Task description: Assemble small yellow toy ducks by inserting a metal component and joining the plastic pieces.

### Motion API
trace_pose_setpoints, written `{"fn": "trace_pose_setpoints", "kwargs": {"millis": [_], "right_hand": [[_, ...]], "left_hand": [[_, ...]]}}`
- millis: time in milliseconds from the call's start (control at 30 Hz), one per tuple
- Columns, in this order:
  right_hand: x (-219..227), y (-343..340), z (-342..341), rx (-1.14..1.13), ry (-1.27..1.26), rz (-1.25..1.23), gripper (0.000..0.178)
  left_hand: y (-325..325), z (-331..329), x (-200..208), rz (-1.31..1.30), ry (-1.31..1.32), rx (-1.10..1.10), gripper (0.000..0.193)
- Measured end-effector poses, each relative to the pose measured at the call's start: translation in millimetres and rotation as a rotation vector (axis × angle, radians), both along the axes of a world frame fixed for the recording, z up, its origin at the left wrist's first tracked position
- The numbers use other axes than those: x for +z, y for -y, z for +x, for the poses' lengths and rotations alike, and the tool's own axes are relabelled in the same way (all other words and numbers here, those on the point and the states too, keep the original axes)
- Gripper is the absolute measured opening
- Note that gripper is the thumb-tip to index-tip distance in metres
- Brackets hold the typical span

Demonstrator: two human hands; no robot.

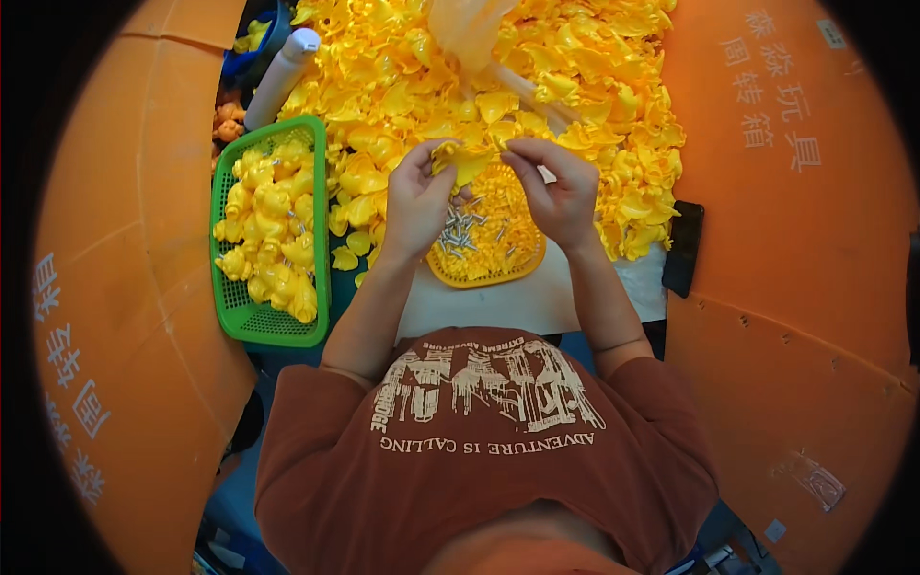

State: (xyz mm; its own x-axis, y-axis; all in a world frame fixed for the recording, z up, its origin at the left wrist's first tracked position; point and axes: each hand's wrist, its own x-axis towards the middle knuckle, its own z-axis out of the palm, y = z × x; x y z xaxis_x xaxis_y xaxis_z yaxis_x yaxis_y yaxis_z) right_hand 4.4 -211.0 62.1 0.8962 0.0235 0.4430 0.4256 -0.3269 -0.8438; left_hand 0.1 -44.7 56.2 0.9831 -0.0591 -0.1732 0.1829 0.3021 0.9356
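My left hand [419, 196] is closed on a thin yellow plastic shell piece [467, 161], held above a yellow basket [487, 280]. Close by on the other side, my right hand [560, 194] pinches with thumb and forefinger at something small and yellow, whose kind I cannot make out. The basket below holds many small yellow plastic bits [498, 244] and, on its left, a cluster of silver metal pins or screws [462, 230]. Part of its far side is hidden by the hands and the shell piece.
A green basket [322, 230] of rounded yellow plastic figures stands at left. A large heap of yellow shell pieces [383, 72] covers the far table, with a clear plastic bag on it. A pale bottle [280, 81] stands far left; a dark phone-like object [682, 249] lies right. Orange panels [767, 240] flank both sides.
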Motion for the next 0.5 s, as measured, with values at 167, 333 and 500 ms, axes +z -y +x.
{"fn": "trace_pose_setpoints", "kwargs": {"millis": [167,333,500], "right_hand": [[0,-2,16,0.034,0.359,-0.168,0.015],[-6,-8,16,0.093,0.403,-0.195,0.015],[-7,-7,11,0.111,0.365,-0.174,0.015]], "left_hand": [[3,3,-1,-0.002,0.002,-0.053,0.024],[5,-4,-2,-0.097,-0.025,-0.019,0.026],[7,-8,-1,-0.133,-0.052,-0.014,0.027]]}}
